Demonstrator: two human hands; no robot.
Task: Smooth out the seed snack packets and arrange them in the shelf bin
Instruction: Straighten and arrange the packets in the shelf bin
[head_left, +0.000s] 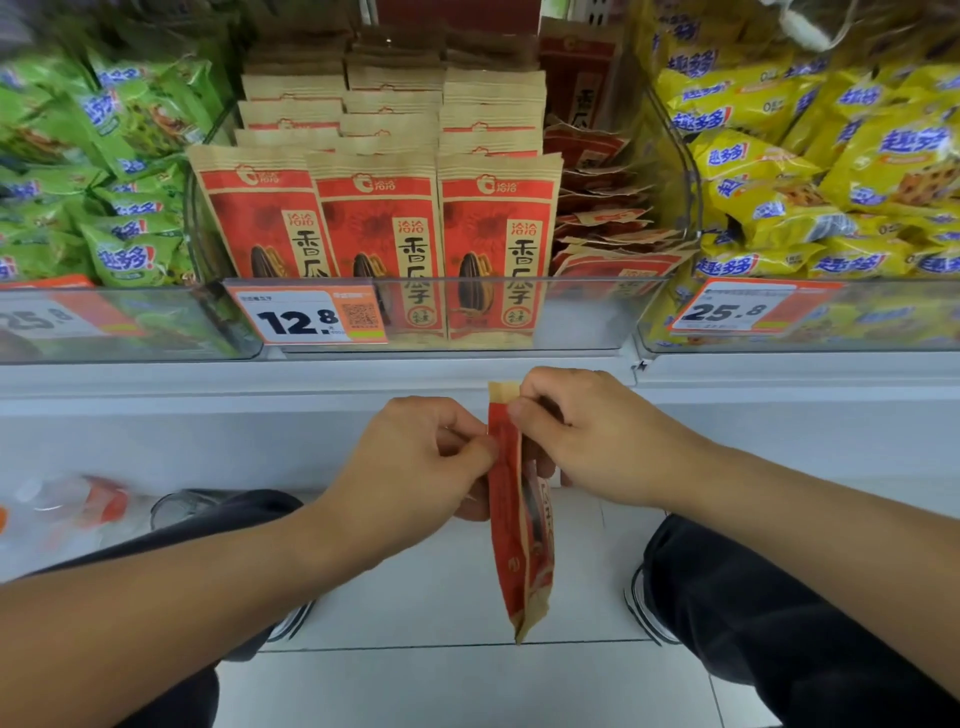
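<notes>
The left hand (431, 457) and right hand (582, 436) are pinching the seed packet (519, 530) near its top from either side, edge-on, seemingly to flatten it; above the grip, the clear shelf bin (597, 317) is holding upright rows, with a loose pile at its right.

One camera only, worn on the person's head, looking forward and down. It faces the shelf bin (519, 312) head-on at 12 o'clock, close enough that the price tag (306, 317) reads clearly. Both forearms enter from 7 and 5 o'clock, and the floor (457, 675) lies at 6 o'clock. The wide lens bends the neighbouring bins at 9 and 3 o'clock.
</notes>
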